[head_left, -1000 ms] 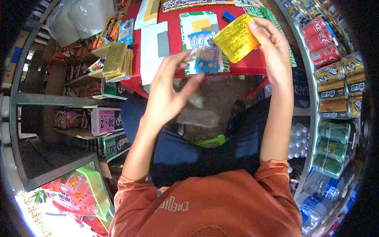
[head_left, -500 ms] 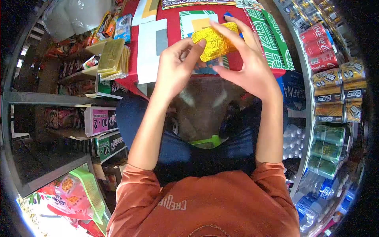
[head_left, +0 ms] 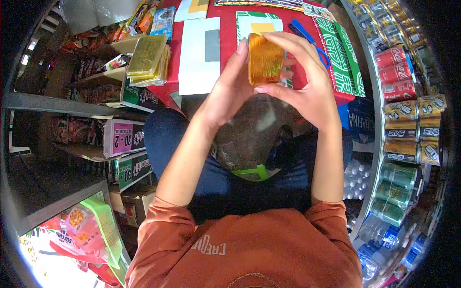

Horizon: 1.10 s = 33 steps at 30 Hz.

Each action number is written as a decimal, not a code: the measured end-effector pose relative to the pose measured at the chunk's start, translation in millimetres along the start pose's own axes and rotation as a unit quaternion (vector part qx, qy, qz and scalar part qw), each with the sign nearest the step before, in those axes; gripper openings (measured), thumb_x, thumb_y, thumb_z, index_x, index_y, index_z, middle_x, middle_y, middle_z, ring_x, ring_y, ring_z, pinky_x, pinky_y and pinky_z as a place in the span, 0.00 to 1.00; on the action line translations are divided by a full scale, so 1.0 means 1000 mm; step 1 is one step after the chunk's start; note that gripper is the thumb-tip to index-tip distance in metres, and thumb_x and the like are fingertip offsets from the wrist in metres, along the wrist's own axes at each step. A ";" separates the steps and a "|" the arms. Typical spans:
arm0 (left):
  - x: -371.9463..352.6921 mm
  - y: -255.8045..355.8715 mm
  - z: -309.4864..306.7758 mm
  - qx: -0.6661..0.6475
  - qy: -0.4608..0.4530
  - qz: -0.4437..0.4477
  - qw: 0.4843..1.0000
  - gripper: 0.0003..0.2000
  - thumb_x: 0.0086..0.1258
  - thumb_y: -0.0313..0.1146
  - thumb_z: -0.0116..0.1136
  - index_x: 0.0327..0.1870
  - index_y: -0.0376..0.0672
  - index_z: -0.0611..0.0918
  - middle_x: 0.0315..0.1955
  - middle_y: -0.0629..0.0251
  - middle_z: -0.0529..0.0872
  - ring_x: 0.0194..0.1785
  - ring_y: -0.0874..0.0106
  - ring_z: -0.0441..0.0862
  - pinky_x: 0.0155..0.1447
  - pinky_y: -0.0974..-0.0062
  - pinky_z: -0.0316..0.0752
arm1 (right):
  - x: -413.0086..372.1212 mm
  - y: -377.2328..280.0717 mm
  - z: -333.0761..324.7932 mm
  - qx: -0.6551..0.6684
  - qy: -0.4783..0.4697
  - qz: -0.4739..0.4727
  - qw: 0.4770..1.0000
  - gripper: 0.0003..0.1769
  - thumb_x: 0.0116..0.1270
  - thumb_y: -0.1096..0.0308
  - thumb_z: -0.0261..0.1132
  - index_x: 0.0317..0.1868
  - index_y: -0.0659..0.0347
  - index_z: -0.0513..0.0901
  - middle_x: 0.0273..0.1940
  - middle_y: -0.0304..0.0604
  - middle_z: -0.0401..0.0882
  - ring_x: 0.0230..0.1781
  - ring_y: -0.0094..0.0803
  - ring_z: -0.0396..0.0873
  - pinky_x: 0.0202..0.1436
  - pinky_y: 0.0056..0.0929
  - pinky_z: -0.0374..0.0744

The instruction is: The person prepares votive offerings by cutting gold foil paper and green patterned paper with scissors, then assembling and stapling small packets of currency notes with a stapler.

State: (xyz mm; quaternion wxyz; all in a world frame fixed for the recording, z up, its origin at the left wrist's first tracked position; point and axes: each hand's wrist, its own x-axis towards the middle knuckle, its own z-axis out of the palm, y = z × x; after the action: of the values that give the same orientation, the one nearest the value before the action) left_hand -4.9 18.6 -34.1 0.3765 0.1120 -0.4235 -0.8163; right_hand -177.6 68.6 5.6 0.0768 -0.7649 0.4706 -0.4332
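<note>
A shiny gold rectangular block stands upright between my two hands, above the near edge of the red table. My right hand grips it, with the index finger along the top and the thumb at the bottom edge. My left hand is against its left side, thumb raised along the edge; its other fingers are partly hidden behind the block. Beyond the hands, a white sheet with an orange patch lies on a green-patterned sheet. Blue-handled scissors lie to the right of it.
A stack of gold packets sits at the table's left edge, beside a white sheet with a grey rectangle. Shelves with boxes stand on my left. Red cans and gold cans line the right side.
The gold block has turned from lying tilted to standing upright. My right hand has closed onto it, and my left hand has shifted from pinching its corner to its left side. The scissors now show more.
</note>
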 end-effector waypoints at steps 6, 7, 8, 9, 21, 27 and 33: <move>-0.001 0.002 0.005 -0.012 0.005 0.005 1.000 0.39 0.80 0.67 0.39 0.78 0.42 0.64 0.64 0.52 0.80 0.64 0.60 0.82 0.67 0.58 0.78 | 0.000 -0.003 0.002 0.033 0.018 0.016 0.999 0.40 0.51 0.63 0.83 0.67 0.54 0.79 0.61 0.43 0.80 0.63 0.43 0.77 0.62 0.39 0.81; 0.000 0.002 0.003 -0.023 0.002 0.000 1.000 0.38 0.80 0.66 0.39 0.78 0.42 0.64 0.64 0.52 0.80 0.63 0.59 0.83 0.67 0.58 0.78 | 0.000 -0.002 0.003 0.041 0.030 0.017 0.999 0.39 0.51 0.64 0.83 0.66 0.55 0.79 0.61 0.43 0.80 0.63 0.43 0.77 0.61 0.39 0.81; 0.001 0.002 0.002 -0.034 0.000 -0.005 0.999 0.38 0.80 0.66 0.40 0.78 0.42 0.64 0.64 0.52 0.80 0.63 0.59 0.83 0.67 0.58 0.79 | 0.000 -0.002 0.004 0.049 0.042 0.018 0.998 0.38 0.51 0.65 0.83 0.65 0.56 0.79 0.61 0.43 0.80 0.62 0.42 0.77 0.60 0.39 0.81; 0.002 0.002 0.003 -0.043 0.014 -0.003 0.999 0.39 0.80 0.66 0.40 0.77 0.41 0.65 0.64 0.52 0.80 0.62 0.59 0.83 0.67 0.58 0.79 | 0.000 -0.002 0.003 0.030 0.058 0.018 0.998 0.37 0.51 0.66 0.83 0.62 0.56 0.80 0.61 0.43 0.80 0.62 0.42 0.78 0.61 0.39 0.80; -0.005 0.010 0.013 -0.168 0.105 0.011 0.980 0.49 0.70 0.76 0.44 0.70 0.33 0.71 0.62 0.45 0.81 0.70 0.52 0.77 0.73 0.58 0.73 | -0.047 -0.046 0.006 -0.140 0.132 -0.065 0.979 0.17 0.50 0.75 0.79 0.42 0.54 0.88 0.43 0.37 0.89 0.43 0.37 0.85 0.51 0.36 0.75; -0.035 -0.011 0.026 -0.274 0.053 -0.059 0.958 0.47 0.73 0.74 0.40 0.72 0.33 0.70 0.66 0.44 0.77 0.70 0.53 0.77 0.75 0.55 0.69 | -0.089 -0.072 0.010 -0.212 0.138 -0.070 0.965 0.18 0.49 0.70 0.78 0.44 0.50 0.92 0.47 0.35 0.87 0.46 0.34 0.84 0.52 0.38 0.75; -0.091 -0.046 0.007 -0.186 0.144 -0.171 0.957 0.35 0.79 0.63 0.44 0.71 0.40 0.72 0.64 0.56 0.80 0.66 0.62 0.79 0.71 0.58 0.70 | -0.113 -0.077 0.004 -0.162 0.055 -0.018 0.985 0.14 0.52 0.73 0.76 0.41 0.54 0.90 0.44 0.38 0.88 0.47 0.37 0.85 0.54 0.40 0.76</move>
State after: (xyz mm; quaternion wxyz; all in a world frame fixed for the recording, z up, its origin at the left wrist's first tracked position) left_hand 30.3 103.9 -77.4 0.3023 0.2274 -0.1797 -0.9081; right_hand -144.8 198.8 -23.3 -0.0812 -0.7506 0.5243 -0.3938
